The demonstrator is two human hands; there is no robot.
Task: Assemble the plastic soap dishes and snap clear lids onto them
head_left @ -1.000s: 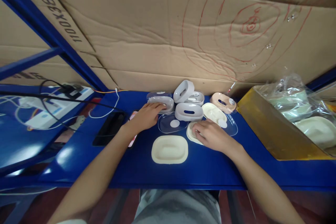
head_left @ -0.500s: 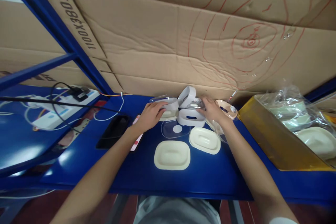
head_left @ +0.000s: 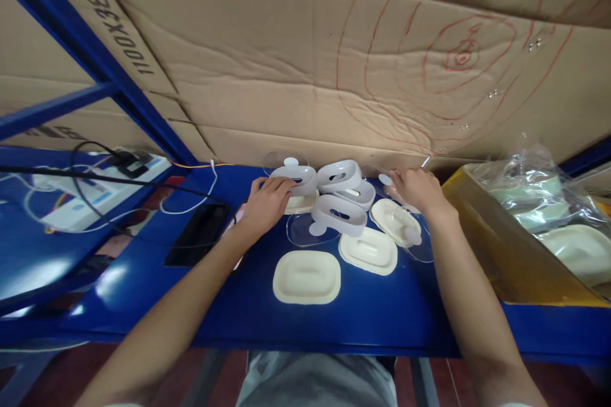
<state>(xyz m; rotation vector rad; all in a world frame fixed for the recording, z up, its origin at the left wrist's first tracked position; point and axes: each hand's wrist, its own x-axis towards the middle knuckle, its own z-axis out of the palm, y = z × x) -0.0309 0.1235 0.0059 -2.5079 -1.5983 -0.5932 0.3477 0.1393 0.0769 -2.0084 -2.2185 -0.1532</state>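
My left hand [head_left: 268, 205] has its curled fingers at the left end of a white oval dish with a slot [head_left: 305, 173], above a cream oval tray [head_left: 301, 205]. My right hand [head_left: 419, 191] is closed over a peach oval piece [head_left: 397, 194], which it mostly hides. Between the hands, several white slotted dishes [head_left: 340, 215] are bunched together. Nearer me lie cream oval trays [head_left: 307, 276], and another tray [head_left: 395, 222] is beside clear plastic film with a white disc [head_left: 413, 236]. More clear film [head_left: 300, 234] lies below the left dish.
At right stands a yellow-brown box [head_left: 496, 248] with bagged pale pieces. A black tablet-like slab [head_left: 196, 235], a partly covered phone [head_left: 237, 219], cables and a white power strip [head_left: 67, 213] are on the left. Cardboard [head_left: 258, 76] walls the blue table's [head_left: 382, 324] back.
My right hand has moved right, from the white dishes to the peach piece. The upright white dish now lies flatter among the others. My left hand stays by its dish, and the camera view has shifted slightly.
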